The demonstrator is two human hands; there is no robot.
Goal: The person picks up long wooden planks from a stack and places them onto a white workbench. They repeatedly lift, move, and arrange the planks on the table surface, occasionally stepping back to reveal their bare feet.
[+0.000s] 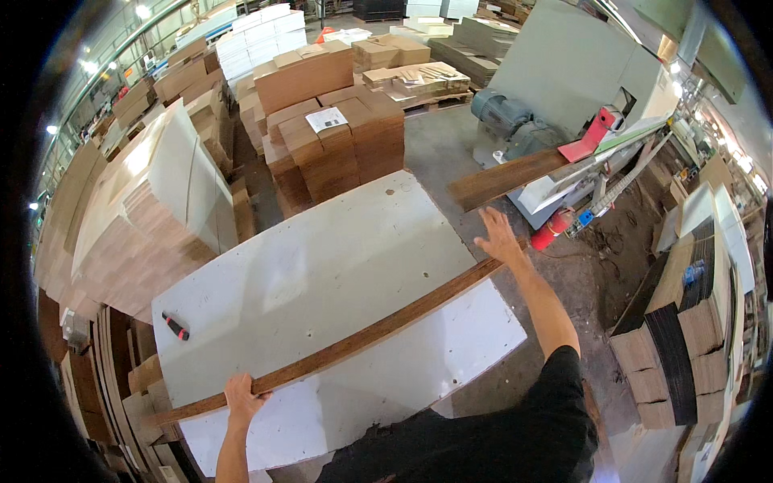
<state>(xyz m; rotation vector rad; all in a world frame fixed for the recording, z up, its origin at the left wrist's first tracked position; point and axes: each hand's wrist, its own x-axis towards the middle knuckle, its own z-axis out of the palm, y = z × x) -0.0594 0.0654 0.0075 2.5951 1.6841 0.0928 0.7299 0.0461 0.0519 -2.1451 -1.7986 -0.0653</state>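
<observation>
A long, narrow brown wood strip (362,332) lies diagonally across a white panel surface (282,278). Near its left end, my left hand (243,396) is closed round the strip, the thumb along the near side. At the opposite end my right hand (501,237) has its fingers stretched out and spread; its wrist passes over the strip's tip, and whether the palm touches the wood cannot be seen. Toward the left edge of the panel lies a small red and black handled tool (175,327).
Beyond the panel stand stacks of brown boards (346,145) and pale boards (153,217). At the right is a machine with a grey motor (501,111), a brown plank (503,179) jutting from it, and a red cylinder (552,229). More stacked panels (680,338) stand far right.
</observation>
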